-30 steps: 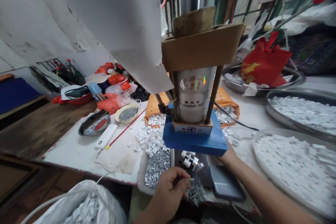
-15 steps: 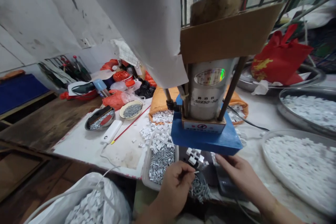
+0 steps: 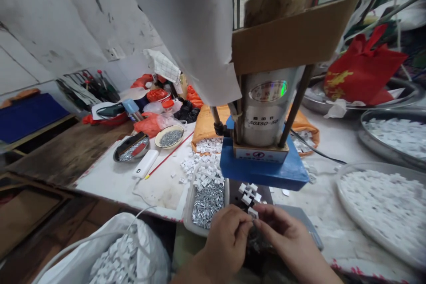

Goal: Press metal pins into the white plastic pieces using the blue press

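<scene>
My left hand (image 3: 228,237) is closed in a pinch, its fingertips meeting those of my right hand. A small nail seems to be in that pinch, mostly hidden by the fingers. My right hand (image 3: 286,235) grips a small white plastic clip (image 3: 253,213) between thumb and fingers. Several more white clips (image 3: 248,194) sit just beyond, below the blue press head (image 3: 264,173). Left of my hands stands a clear plastic box (image 3: 187,213) with silvery nails (image 3: 208,202) and white clips in it. Dark loose pieces below my fingertips are mostly covered.
A white round tray (image 3: 342,195) of white pieces lies at the right, a metal basin (image 3: 366,135) behind it. An orange sack (image 3: 206,124) stands behind the press. A white bag (image 3: 156,248) of clips is at lower left. A red stick (image 3: 169,155) lies on the table.
My right hand has moved left from the grey flat object under the press to my left hand, and now holds a white clip. My left hand stays pinched. The view has shifted slightly.
</scene>
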`<state>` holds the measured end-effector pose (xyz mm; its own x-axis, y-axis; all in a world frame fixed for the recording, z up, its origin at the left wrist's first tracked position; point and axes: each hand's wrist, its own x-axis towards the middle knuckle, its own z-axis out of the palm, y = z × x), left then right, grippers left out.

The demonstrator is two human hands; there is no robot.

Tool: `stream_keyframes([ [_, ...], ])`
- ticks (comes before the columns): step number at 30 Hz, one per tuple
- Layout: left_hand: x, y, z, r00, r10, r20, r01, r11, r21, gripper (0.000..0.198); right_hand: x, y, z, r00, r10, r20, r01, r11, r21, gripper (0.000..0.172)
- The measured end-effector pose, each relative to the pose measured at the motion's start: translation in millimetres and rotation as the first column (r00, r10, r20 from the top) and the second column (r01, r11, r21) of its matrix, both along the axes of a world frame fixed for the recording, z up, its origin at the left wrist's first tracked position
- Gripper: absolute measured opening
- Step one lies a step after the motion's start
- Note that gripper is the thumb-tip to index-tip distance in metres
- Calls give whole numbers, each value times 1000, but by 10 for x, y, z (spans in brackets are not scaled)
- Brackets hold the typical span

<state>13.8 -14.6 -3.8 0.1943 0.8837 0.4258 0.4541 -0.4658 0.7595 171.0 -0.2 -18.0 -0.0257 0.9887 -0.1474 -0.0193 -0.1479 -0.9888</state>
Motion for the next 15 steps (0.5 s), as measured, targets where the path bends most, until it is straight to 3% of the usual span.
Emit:
stream_keyframes([
  [8,48,18,48,1000,0,-15,0,1000,-30,16,1,-37,59,1000,7,-21,-8,999,-37,35],
  [11,52,42,32,996,38,77,-20,974,-224,11,14,-36,63,999,38,-1,-38,999,-25,31],
  [13,37,56,24,982,80,172,0,907,-422,8,32,-32,46,993,114,-21,-115,992,-47,28],
  [15,12,67,31,968,84,236,51,856,-514,15,55,-29,10,976,193,-98,-203,973,-108,28],
])
